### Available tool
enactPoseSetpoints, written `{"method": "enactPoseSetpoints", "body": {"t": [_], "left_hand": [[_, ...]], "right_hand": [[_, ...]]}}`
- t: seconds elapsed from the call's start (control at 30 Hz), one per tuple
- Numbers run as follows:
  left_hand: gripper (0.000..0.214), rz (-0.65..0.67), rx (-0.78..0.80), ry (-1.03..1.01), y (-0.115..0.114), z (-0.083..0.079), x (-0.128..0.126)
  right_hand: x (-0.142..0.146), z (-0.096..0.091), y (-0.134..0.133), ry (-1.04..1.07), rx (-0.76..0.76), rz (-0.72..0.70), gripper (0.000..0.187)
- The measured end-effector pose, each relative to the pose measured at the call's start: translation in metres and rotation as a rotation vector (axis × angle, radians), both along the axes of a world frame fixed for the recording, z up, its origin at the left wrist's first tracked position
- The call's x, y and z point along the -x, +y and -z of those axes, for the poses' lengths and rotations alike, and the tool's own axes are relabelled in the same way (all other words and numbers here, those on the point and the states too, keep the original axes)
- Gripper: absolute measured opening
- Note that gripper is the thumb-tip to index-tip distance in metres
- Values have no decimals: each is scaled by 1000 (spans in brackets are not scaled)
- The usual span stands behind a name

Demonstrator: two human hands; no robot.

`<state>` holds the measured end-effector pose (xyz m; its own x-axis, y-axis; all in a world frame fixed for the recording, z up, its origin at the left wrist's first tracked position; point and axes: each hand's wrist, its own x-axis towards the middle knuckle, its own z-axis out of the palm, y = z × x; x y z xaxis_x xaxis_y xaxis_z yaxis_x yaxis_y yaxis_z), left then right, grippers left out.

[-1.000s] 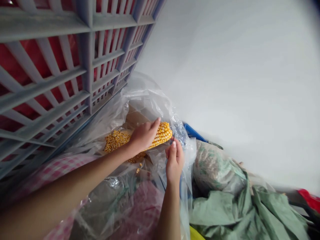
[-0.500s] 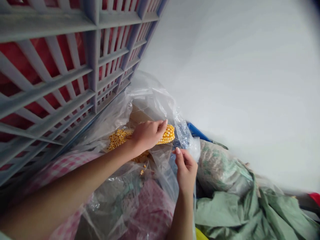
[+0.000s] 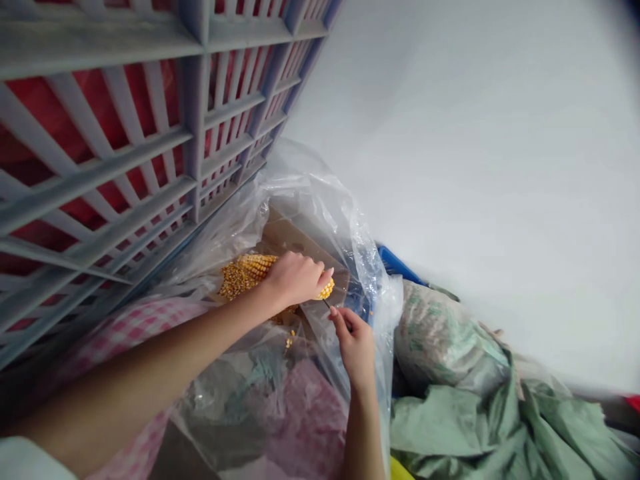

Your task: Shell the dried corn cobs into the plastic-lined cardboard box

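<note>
My left hand (image 3: 296, 279) is wrapped round an ear of corn (image 3: 327, 289), whose yellow end pokes out past the thumb. More of the ear shows behind the hand. Between its fingertips, my right hand (image 3: 356, 337) pinches a thin dark pointed tool (image 3: 327, 304), its tip at the corn's end. What the tool's handle looks like is hidden. Loose corn kernels (image 3: 235, 280) lie heaped under and left of the ear, inside a clear plastic bag (image 3: 305, 177). A few stray kernels (image 3: 289, 340) rest on the plastic nearer me.
A grey slatted crate (image 3: 195, 120) with red stuff inside rises on the left. Cardboard (image 3: 287, 230) shows inside the bag. Pink checked cloth (image 3: 150, 323) lies nearer me. On the right are a stuffed sack (image 3: 445, 333), green cloth (image 3: 450, 427) and a white wall (image 3: 475, 147).
The left hand has tipped the corn so its end sits lower and further left, with less showing past the thumb. The right hand has moved left along with it, still pinching the tool.
</note>
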<state>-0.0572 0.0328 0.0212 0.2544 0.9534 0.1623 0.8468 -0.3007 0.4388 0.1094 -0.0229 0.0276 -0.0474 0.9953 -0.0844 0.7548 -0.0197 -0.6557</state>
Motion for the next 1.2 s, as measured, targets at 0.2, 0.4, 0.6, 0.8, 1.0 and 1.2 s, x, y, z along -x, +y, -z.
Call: {"method": "enactPoseSetpoints", "body": {"t": [0.2,0.4,0.6,0.8,1.0,1.2], "left_hand": [[62,-51,62,-56,-1,-2,-2],[63,-49,91,-57,0,-6,1],[64,-104,99,-59,2,0,-3],[65,-181,147,-55,4,0,-1],[67,-226,182,-80,3,2,-5],[71,-260,344,-220,1,3,-15]], "right_hand": [[7,8,-5,83,-65,134,37],[22,12,-8,-31,-175,178,39],[32,18,-10,-110,-266,260,38],[41,20,-7,-201,-337,287,37],[48,27,-6,-293,-319,330,39],[59,27,0,-214,-241,372,32]]}}
